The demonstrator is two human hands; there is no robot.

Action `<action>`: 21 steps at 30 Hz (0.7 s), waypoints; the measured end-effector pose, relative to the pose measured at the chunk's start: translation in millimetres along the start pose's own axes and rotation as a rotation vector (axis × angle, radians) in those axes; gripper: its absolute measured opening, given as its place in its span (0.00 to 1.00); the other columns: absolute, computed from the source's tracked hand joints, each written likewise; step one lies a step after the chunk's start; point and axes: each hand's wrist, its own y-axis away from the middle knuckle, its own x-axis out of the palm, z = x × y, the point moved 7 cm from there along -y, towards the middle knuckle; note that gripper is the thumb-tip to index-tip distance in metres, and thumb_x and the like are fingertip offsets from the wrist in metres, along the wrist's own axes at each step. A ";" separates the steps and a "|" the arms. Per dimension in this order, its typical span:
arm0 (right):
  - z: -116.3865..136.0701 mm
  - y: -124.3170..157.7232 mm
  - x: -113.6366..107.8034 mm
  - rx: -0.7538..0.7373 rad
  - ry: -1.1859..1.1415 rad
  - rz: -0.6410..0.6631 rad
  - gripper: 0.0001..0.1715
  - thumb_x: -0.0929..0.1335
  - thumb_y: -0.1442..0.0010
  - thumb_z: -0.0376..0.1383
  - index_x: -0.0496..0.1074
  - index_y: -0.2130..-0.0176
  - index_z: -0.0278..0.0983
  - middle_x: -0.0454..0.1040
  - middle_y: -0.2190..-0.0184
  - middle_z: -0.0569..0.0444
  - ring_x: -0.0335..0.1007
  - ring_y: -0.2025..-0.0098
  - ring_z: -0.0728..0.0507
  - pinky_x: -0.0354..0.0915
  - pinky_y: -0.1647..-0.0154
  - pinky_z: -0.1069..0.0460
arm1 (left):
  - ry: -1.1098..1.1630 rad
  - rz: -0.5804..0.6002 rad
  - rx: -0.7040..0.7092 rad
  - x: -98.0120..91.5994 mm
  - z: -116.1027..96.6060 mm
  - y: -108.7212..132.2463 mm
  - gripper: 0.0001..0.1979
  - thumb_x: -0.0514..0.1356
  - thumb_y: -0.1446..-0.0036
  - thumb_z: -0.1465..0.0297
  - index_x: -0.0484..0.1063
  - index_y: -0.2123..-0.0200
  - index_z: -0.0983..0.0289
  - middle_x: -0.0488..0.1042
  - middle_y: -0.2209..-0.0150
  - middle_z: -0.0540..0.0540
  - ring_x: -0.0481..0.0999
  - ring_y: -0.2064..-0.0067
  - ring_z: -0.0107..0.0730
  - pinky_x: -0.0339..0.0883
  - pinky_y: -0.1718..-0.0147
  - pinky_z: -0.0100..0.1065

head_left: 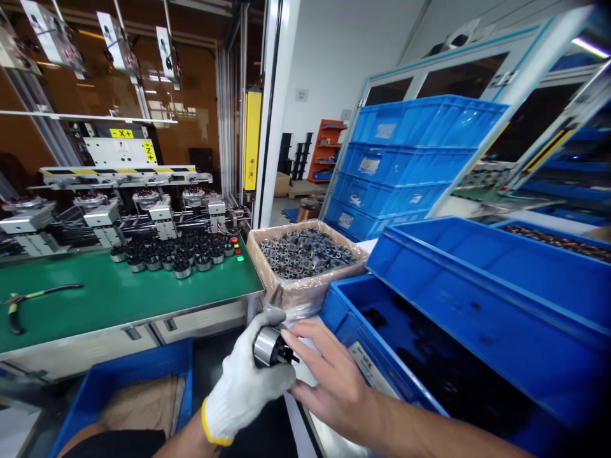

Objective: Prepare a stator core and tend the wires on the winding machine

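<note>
My left hand [245, 381], in a white knit glove, grips a small round metal part [267, 346] with a black end. My bare right hand [329, 375] touches that black end with its fingertips. Both hands are low in the middle of the view, in front of a cardboard box [272, 280] lined with plastic and full of similar grey metal parts. A cluster of the same parts [176, 254] stands on the green bench [119, 296] at the left.
Blue plastic crates [482, 299] fill the right side, with more stacked behind [405, 159]. A machine with fixtures [119, 203] lines the back of the bench. Pliers [28, 299] lie at its left. Another blue crate [128, 388] sits on the floor.
</note>
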 end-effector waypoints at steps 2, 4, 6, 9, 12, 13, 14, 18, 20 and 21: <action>-1.3 -1.4 -0.2 0.001 -0.056 0.045 0.32 0.71 0.42 0.29 0.64 0.40 0.32 0.71 0.53 0.40 0.69 0.48 0.39 0.72 0.49 0.43 | 0.020 -0.020 0.068 -2.9 -3.7 0.4 0.37 0.60 0.57 0.78 0.64 0.40 0.58 0.76 0.50 0.51 0.77 0.53 0.34 0.70 0.54 0.28; -10.4 -1.2 1.8 0.116 -0.145 0.104 0.31 0.71 0.41 0.34 0.64 0.40 0.34 0.69 0.48 0.39 0.68 0.44 0.38 0.70 0.45 0.43 | 0.036 -0.061 0.202 -8.4 -14.3 2.1 0.35 0.61 0.56 0.77 0.64 0.42 0.61 0.75 0.48 0.53 0.76 0.49 0.36 0.70 0.50 0.29; -25.3 3.2 6.0 0.343 -0.285 0.126 0.27 0.70 0.39 0.37 0.66 0.42 0.36 0.69 0.48 0.41 0.70 0.46 0.40 0.71 0.46 0.46 | -0.012 -0.098 0.333 -12.7 -25.3 5.1 0.32 0.63 0.55 0.75 0.65 0.43 0.62 0.74 0.46 0.55 0.75 0.46 0.38 0.69 0.47 0.30; -38.0 15.2 20.7 0.645 -0.559 0.162 0.11 0.69 0.38 0.35 0.70 0.55 0.35 0.75 0.62 0.49 0.74 0.61 0.46 0.73 0.60 0.53 | -0.136 -0.100 0.416 -11.6 -32.3 8.0 0.33 0.64 0.56 0.75 0.66 0.44 0.61 0.74 0.45 0.56 0.74 0.45 0.41 0.70 0.48 0.31; -35.4 14.3 21.7 0.630 -0.524 0.164 0.00 0.68 0.39 0.31 0.71 0.64 0.35 0.75 0.71 0.55 0.73 0.69 0.50 0.69 0.68 0.57 | -0.127 -0.018 0.308 -5.3 -25.5 6.5 0.39 0.63 0.59 0.75 0.63 0.39 0.61 0.74 0.45 0.56 0.75 0.46 0.42 0.72 0.51 0.31; -32.3 9.8 14.9 0.540 -0.423 0.123 0.02 0.68 0.39 0.29 0.71 0.64 0.35 0.75 0.71 0.55 0.72 0.69 0.50 0.69 0.68 0.57 | -0.133 0.013 0.233 -3.1 -21.1 5.7 0.43 0.64 0.60 0.75 0.61 0.37 0.60 0.74 0.46 0.55 0.76 0.48 0.42 0.72 0.52 0.32; -26.8 4.6 6.8 0.416 -0.299 0.078 0.05 0.67 0.39 0.27 0.72 0.62 0.35 0.75 0.70 0.54 0.72 0.69 0.50 0.69 0.68 0.57 | -0.158 0.032 0.156 -1.9 -16.9 5.4 0.47 0.65 0.61 0.75 0.58 0.35 0.58 0.75 0.46 0.53 0.77 0.50 0.41 0.73 0.52 0.32; -0.7 -4.9 -6.5 -0.036 0.088 0.064 0.12 0.64 0.38 0.23 0.70 0.55 0.32 0.76 0.68 0.49 0.73 0.66 0.46 0.70 0.66 0.52 | -0.289 -0.045 0.023 -7.0 -12.8 6.2 0.46 0.67 0.61 0.74 0.61 0.36 0.51 0.75 0.46 0.48 0.76 0.48 0.40 0.69 0.46 0.34; 0.8 -5.7 -6.4 -0.065 0.129 0.089 0.12 0.64 0.38 0.23 0.69 0.54 0.32 0.76 0.67 0.48 0.74 0.65 0.45 0.70 0.65 0.51 | -0.246 -0.085 0.053 -8.4 -13.7 6.1 0.39 0.67 0.58 0.72 0.65 0.39 0.54 0.75 0.47 0.49 0.74 0.45 0.40 0.66 0.43 0.34; 0.1 -6.2 -7.6 -0.048 0.118 0.077 0.12 0.65 0.38 0.24 0.69 0.54 0.32 0.76 0.66 0.48 0.74 0.64 0.45 0.70 0.64 0.51 | -0.197 -0.086 0.079 -7.8 -13.1 5.7 0.38 0.67 0.56 0.72 0.66 0.39 0.56 0.75 0.47 0.49 0.74 0.45 0.40 0.66 0.43 0.33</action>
